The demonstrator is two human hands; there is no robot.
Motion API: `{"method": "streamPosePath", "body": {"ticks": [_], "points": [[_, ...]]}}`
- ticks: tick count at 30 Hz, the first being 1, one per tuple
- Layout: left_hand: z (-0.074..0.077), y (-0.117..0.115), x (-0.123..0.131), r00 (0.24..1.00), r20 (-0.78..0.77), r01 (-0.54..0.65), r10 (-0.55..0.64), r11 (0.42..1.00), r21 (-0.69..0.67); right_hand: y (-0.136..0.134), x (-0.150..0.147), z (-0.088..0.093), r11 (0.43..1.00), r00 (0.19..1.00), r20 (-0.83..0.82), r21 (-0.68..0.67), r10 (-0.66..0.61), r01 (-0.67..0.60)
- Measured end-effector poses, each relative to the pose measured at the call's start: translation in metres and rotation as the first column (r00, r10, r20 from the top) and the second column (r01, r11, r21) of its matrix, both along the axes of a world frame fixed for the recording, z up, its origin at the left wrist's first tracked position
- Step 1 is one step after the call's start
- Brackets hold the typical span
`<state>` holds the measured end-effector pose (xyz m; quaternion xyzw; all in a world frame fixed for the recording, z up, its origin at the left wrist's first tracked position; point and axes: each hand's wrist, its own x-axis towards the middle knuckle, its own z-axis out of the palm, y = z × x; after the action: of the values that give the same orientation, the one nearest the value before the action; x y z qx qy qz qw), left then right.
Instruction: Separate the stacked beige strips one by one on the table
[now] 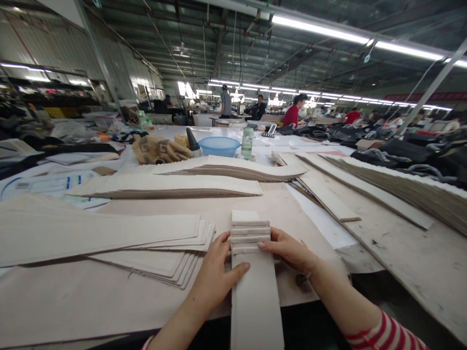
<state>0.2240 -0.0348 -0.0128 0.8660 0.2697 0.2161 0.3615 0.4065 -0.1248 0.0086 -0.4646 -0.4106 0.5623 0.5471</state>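
Observation:
A small stack of long white strips [255,296], which look like fabric or padded board, runs from the table toward me past the near edge. Its far ends are stepped, one behind another. My left hand [221,267] grips the stack's left side, thumb lying on top and fingers along the edge. On the right side, my right hand [288,248] pinches it near the stepped ends, thumb on top and the other fingers partly hidden beneath. To the left lie fanned white strips [98,233] in loose layers.
Taller piles of strips [182,186] lie beyond my hands, with more strips [365,187] at right. Behind them stand a blue basin [219,146], a green bottle [247,144] and a brown patterned cloth [156,148]. Dark goods [412,155] fill the right. People work in the background.

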Motion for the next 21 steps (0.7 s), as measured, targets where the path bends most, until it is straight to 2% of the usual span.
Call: {"method": "streamPosePath", "body": {"ticks": [5, 11, 15, 18, 21], "points": [[-0.003, -0.002, 0.001, 0.995, 0.099, 0.007, -0.004, 1.0, -0.03, 0.006, -0.012, 0.005, 0.998, 0.999, -0.024, 0.044, -0.033, 0.034], [0.006, -0.013, 0.0, 0.985, 0.17, -0.007, 0.01, 1.0, -0.019, 0.015, -0.026, 0.01, 0.983, 0.983, -0.029, 0.034, -0.179, 0.18], [0.009, -0.021, -0.001, 0.98, 0.199, 0.035, 0.001, 0.983, -0.181, 0.013, -0.031, 0.007, 0.968, 0.968, -0.032, -0.009, -0.25, 0.25], [0.01, -0.026, -0.002, 0.96, 0.279, 0.088, 0.016, 0.93, -0.356, 0.011, -0.029, 0.001, 0.964, 0.965, -0.099, -0.139, -0.243, 0.228], [0.018, -0.029, -0.007, 0.883, 0.464, 0.23, 0.063, 0.805, -0.547, 0.011, -0.025, -0.006, 0.956, 0.961, -0.063, -0.143, -0.269, 0.258]]}}
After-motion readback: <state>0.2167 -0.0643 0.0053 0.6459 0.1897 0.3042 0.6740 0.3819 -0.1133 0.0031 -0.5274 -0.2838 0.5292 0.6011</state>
